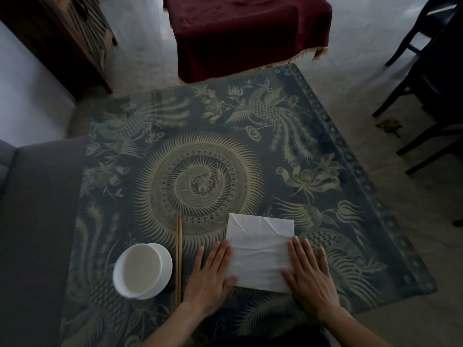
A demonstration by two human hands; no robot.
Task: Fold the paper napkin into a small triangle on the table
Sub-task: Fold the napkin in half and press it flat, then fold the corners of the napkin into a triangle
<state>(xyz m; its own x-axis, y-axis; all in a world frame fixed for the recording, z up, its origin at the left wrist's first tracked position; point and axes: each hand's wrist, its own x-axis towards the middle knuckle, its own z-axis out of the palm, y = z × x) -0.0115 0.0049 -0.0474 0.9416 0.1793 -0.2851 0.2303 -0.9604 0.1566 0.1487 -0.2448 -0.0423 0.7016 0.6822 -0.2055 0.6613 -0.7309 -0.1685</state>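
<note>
A white paper napkin (pixel 259 251) lies flat as a creased rectangle on the patterned table (pixel 200 151), near its front right. My left hand (pixel 209 276) rests palm down at the napkin's left edge, its fingertips overlapping the paper. On the right side, my right hand (pixel 309 274) presses flat on the napkin's lower right corner. Both hands have their fingers stretched out and hold nothing.
A white bowl (pixel 142 270) stands left of my left hand, with a pair of wooden chopsticks (pixel 178 256) lying between them. A grey sofa (pixel 35 221) borders the table's left side. A maroon-covered table (pixel 248 31) stands beyond, dark chairs (pixel 431 83) at the right.
</note>
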